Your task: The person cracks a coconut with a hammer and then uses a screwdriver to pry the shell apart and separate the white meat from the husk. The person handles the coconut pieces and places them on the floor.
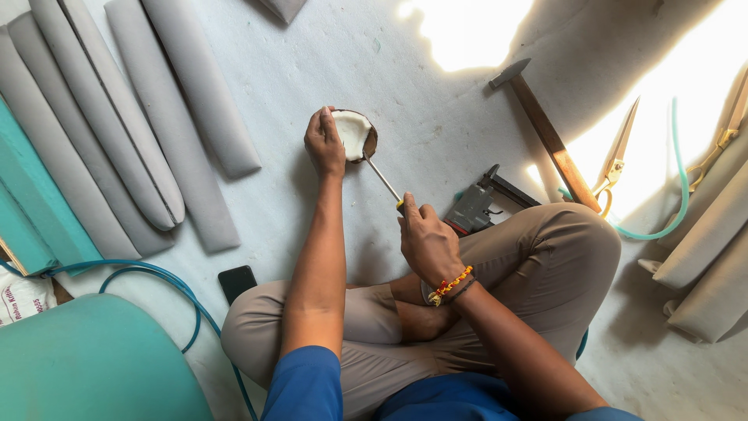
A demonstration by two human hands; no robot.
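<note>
Coconut half (352, 132) is getting steadied on the floor by the left hand (323, 144) gripping its rim; right hand (425, 238) is clenching a screwdriver (383, 181), tip prying inside the shell

A single head-worn camera looks steeply down from above the seated person, close over the crossed legs (405, 312) and the grey floor (436, 125) ahead.

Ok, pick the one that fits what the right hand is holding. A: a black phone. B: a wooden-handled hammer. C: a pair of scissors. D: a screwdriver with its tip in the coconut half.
D: the right hand grips a screwdriver whose shaft runs up to the coconut half steadied by the left hand; the hammer lies untouched on the floor.
</note>
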